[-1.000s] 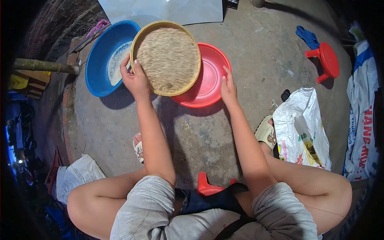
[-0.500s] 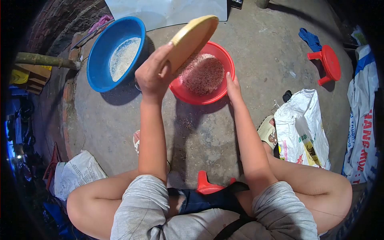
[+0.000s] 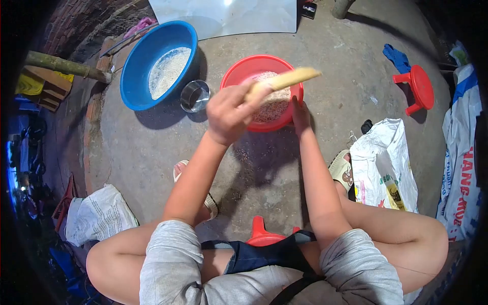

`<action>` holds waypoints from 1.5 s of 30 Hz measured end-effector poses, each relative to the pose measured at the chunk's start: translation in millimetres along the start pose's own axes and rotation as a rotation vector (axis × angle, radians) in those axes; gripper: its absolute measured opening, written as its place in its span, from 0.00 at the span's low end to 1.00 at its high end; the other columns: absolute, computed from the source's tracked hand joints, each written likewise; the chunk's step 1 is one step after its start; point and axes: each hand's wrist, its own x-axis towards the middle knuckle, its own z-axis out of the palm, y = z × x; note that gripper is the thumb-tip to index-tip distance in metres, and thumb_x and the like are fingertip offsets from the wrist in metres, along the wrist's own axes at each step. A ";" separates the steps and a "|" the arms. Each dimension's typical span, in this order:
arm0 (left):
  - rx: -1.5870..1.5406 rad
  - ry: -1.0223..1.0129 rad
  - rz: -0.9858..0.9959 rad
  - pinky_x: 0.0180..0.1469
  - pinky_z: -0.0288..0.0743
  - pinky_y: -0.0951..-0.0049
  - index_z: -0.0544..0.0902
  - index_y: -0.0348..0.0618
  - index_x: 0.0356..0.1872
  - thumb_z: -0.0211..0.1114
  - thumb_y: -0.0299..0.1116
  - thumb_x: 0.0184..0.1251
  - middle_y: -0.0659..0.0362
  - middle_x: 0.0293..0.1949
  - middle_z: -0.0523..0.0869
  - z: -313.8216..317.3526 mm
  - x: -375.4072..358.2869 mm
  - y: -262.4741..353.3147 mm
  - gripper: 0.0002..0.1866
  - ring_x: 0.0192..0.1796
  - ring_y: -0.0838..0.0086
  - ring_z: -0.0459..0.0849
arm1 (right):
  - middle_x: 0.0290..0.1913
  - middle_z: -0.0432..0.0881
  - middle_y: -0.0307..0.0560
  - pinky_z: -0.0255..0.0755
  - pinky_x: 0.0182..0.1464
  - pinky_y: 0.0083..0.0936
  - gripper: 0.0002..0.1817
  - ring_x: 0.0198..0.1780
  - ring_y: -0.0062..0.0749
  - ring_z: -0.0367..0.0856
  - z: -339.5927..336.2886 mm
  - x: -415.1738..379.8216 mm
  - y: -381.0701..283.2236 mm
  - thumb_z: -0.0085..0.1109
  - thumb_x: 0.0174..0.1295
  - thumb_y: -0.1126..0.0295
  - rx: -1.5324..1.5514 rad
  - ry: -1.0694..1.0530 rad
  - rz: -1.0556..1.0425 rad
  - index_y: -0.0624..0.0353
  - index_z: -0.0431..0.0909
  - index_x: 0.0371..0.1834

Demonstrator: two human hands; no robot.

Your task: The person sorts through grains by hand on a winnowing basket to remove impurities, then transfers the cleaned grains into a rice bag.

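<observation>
My left hand (image 3: 229,113) is closed on the edge of a round, flat, pale-yellow tray (image 3: 297,77). The tray is held nearly edge-on above a red plastic basin (image 3: 239,66). Reddish-brown grains (image 3: 269,113) lie in the basin, with paler ones toward its far side. At the basin's right side, my right hand (image 3: 301,118) grips the rim; its fingers are partly in shadow. A steel bowl (image 3: 195,96) stands on the floor left of my left hand.
A large blue basin (image 3: 133,84) holding whitish grain is at the upper left. White sacks (image 3: 381,168) lie at the right, another sack (image 3: 104,216) at the left. A red stool (image 3: 422,87) is at the far right. Behind the basins lies a pale sheet (image 3: 229,20).
My left hand has moved right and down, swinging the tray from a steep tilt to nearly level over the red basin. The steel bowl has come into full view. My right hand keeps hold of the basin.
</observation>
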 end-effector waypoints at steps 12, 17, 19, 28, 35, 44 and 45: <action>-0.338 0.978 -1.505 0.58 0.66 0.67 0.61 0.37 0.55 0.47 0.17 0.61 0.49 0.51 0.70 33.3 -92.6 -40.8 0.20 0.54 0.66 0.73 | 0.59 0.69 0.64 0.64 0.60 0.36 0.25 0.59 0.49 0.71 -12.9 -12.6 -30.7 0.50 0.64 0.63 0.258 0.833 -0.085 0.69 0.62 0.59; -0.371 0.875 -1.646 0.58 0.63 0.68 0.60 0.41 0.51 0.49 0.17 0.58 0.51 0.49 0.68 94.5 -135.8 30.0 0.20 0.52 0.67 0.70 | 0.57 0.67 0.65 0.78 0.37 0.40 0.30 0.47 0.50 0.77 -21.7 -19.3 -51.7 0.47 0.63 0.68 0.486 1.008 0.107 0.65 0.47 0.65; -0.512 0.833 -1.796 0.56 0.65 0.68 0.60 0.41 0.54 0.49 0.20 0.63 0.50 0.51 0.70 111.5 -140.7 47.9 0.18 0.52 0.66 0.72 | 0.56 0.66 0.64 0.75 0.26 0.34 0.29 0.38 0.46 0.79 -21.2 -30.4 -65.1 0.44 0.60 0.71 0.639 1.063 0.202 0.63 0.47 0.64; -0.828 0.115 -1.611 0.50 0.71 0.66 0.77 0.37 0.52 0.38 0.46 0.76 0.55 0.45 0.82 163.7 -200.7 -4.1 0.25 0.44 0.70 0.79 | 0.63 0.65 0.63 0.69 0.54 0.34 0.37 0.57 0.44 0.72 5.1 -55.0 -25.7 0.45 0.55 0.72 0.304 0.687 -0.126 0.70 0.45 0.70; -0.826 0.138 -1.634 0.65 0.60 0.66 0.63 0.29 0.64 0.39 0.49 0.73 0.39 0.60 0.71 132.7 -166.0 -37.3 0.32 0.64 0.54 0.69 | 0.59 0.70 0.62 0.67 0.56 0.38 0.26 0.56 0.53 0.72 -2.9 -101.3 -24.3 0.46 0.58 0.68 -0.503 0.496 -0.019 0.61 0.64 0.62; 0.213 -0.846 -0.351 0.69 0.51 0.54 0.49 0.46 0.72 0.43 0.57 0.69 0.45 0.72 0.46 -98.0 48.5 -39.5 0.37 0.72 0.46 0.49 | 0.71 0.53 0.58 0.50 0.65 0.60 0.37 0.70 0.59 0.50 47.6 -64.1 -198.1 0.54 0.59 0.53 -1.290 0.027 -0.460 0.47 0.52 0.71; 0.258 -0.774 -0.302 0.69 0.51 0.54 0.50 0.46 0.71 0.43 0.58 0.69 0.44 0.72 0.48 -149.6 69.1 -28.3 0.37 0.72 0.46 0.50 | 0.74 0.44 0.54 0.44 0.67 0.62 0.40 0.73 0.60 0.41 64.1 -60.8 -242.6 0.54 0.59 0.49 -1.507 -0.164 -0.477 0.39 0.48 0.73</action>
